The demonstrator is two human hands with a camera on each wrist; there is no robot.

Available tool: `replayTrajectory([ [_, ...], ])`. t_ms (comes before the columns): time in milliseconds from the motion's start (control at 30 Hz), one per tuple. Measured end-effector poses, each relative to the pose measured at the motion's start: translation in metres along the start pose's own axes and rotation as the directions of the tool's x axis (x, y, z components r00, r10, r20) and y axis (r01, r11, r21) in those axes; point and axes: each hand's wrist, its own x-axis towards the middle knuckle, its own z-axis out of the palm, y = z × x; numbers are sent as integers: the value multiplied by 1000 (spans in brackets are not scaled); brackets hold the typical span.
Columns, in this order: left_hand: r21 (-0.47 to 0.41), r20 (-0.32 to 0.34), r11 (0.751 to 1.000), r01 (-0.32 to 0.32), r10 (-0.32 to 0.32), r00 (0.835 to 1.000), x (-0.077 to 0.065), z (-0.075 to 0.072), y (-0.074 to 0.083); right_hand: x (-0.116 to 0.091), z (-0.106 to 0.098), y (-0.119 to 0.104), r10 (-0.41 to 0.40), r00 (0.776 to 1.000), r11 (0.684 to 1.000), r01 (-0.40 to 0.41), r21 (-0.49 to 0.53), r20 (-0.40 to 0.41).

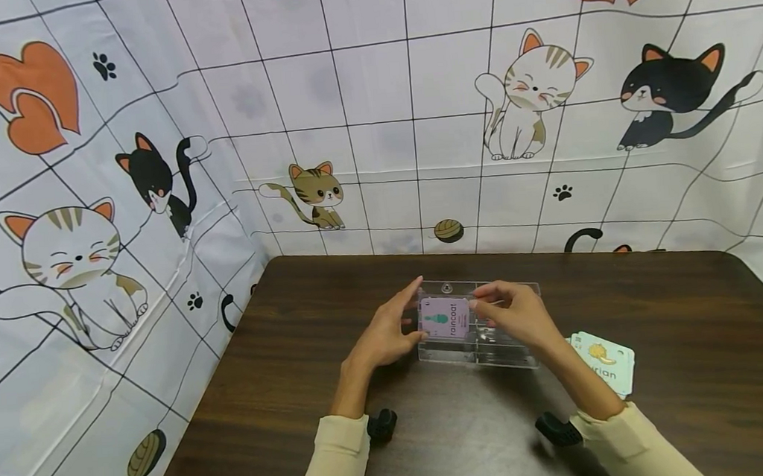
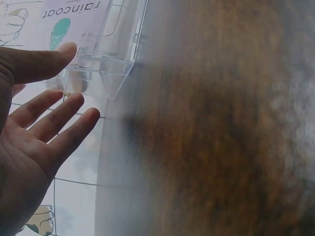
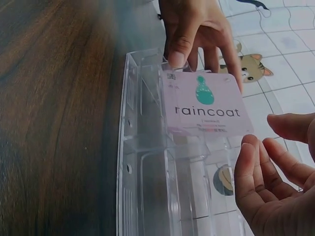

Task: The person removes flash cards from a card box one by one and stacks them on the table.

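Note:
A lilac flash card (image 1: 445,318) printed "raincoat" with a teal picture lies over the left compartment of a clear plastic divided box (image 1: 506,355). My left hand (image 1: 385,332) holds this card by its left end, thumb at the near corner and index finger toward the far corner; the other fingers extend beyond the box end. In the right wrist view the thumb (image 3: 178,58) touches the card's edge. My right hand (image 1: 518,313) is at the card's right edge, fingertips by the corner and thumb apart from them, nothing pinched between. Whether cards lie beneath is unclear.
Pale green cards (image 1: 608,362), the top one showing a yellow fruit, lie on the brown table (image 1: 268,426) beside my right forearm. A white cat-print cloth (image 1: 381,148) hangs behind the table and to the left.

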Motion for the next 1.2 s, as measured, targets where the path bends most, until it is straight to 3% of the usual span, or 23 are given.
replayTrajectory([
  [600,-10,2,1000,-22,22,1000,0,0,1,4,18,-2,7,998,994,-13,-110,-60],
  [733,-5,2,1000,-27,27,1000,0,0,0,3,16,-2,19,998,996,-24,-87,-59],
  [967,9,-1,1000,-19,19,1000,1,0,1,1,9,-4,34,999,998,-32,45,-28],
  [1200,22,1,1000,-22,22,1000,1,-1,0,-4,-9,-3,47,999,994,-46,98,-8],
])
